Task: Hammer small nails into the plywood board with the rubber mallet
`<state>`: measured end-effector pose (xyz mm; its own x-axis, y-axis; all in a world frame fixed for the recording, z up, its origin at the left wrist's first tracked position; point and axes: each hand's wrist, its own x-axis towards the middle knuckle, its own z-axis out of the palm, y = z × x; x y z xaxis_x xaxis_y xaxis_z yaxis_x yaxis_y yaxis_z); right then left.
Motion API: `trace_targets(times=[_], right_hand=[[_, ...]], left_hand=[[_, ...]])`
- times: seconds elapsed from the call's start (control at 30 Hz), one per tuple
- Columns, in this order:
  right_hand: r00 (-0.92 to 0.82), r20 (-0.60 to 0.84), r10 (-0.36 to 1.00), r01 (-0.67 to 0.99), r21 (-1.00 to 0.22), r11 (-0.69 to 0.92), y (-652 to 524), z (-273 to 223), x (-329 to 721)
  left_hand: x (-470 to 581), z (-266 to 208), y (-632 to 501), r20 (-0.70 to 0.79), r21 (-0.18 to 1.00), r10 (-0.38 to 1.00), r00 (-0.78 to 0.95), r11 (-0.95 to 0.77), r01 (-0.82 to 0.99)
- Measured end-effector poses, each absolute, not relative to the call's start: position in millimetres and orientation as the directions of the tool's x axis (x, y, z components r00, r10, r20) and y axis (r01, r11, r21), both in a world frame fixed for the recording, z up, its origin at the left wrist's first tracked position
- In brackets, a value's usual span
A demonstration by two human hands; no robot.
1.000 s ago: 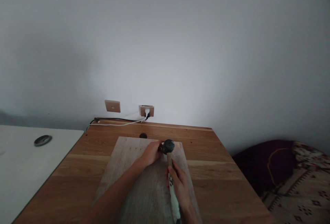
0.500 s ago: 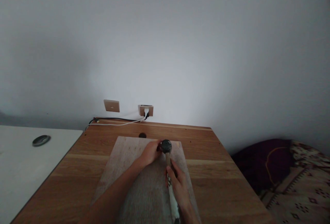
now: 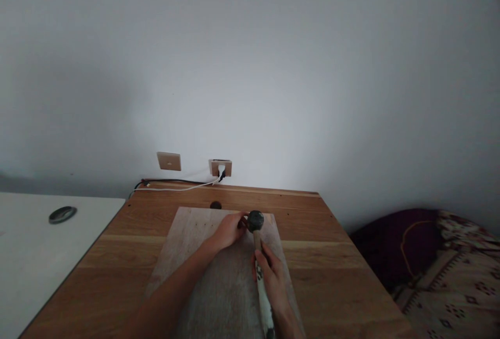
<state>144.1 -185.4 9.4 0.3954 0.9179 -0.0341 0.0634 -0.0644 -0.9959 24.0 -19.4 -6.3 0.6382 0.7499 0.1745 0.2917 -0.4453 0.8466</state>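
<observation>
My right hand is wrapped round the handle of a hammer. Its dark, rounded head points away from me, and the pale, worn handle runs back towards me. Close to the left of that head, my left hand has its fingers drawn together near the far edge of a wooden board. What those fingertips pinch, if anything, is too small and partly hidden to make out. Several small dark marks form a row on the board, left of my left hand.
The board lies on a brown wooden table against the wall. A white cable runs from a wall socket along the table's back edge. At left is a white surface with a dark oval piece; patterned cloth lies at right.
The hammer head has shifted slightly to the right, away from my left fingers, and my right hand has moved a little with it. My left hand stays almost in place.
</observation>
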Motion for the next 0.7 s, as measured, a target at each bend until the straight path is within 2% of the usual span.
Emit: trace_targets(times=[0.1, 0.2, 0.37, 0.5, 0.57, 0.7], right_hand=[[0.403, -0.028, 0.915, 0.055, -0.997, -0.055, -185, 9, 144], [0.391, -0.034, 0.92, 0.062, -0.996, -0.063, -184, 9, 146], [0.391, -0.057, 0.919, 0.033, -0.997, -0.076, -183, 11, 145], [0.409, -0.076, 0.91, 0.052, -0.993, -0.107, -183, 16, 143], [0.416, -0.098, 0.904, 0.034, -0.992, -0.123, -183, 17, 143], [0.389, -0.119, 0.914, -0.005, -0.992, -0.127, -184, 16, 142]], left_hand=[[8, 12, -18, 0.129, 0.845, 0.714, 0.688, -0.442, 0.3], [-27, 37, -21, 0.102, 0.747, 0.687, 0.719, -0.531, 0.401], [-86, 64, -44, -0.16, 0.561, 0.698, 0.698, -0.517, 0.646], [-91, 60, -64, -0.285, 0.434, 0.693, 0.662, -0.522, 0.734], [-86, 56, -68, -0.295, 0.428, 0.672, 0.679, -0.542, 0.723], [-79, 48, -67, -0.248, 0.496, 0.63, 0.736, -0.57, 0.656]])
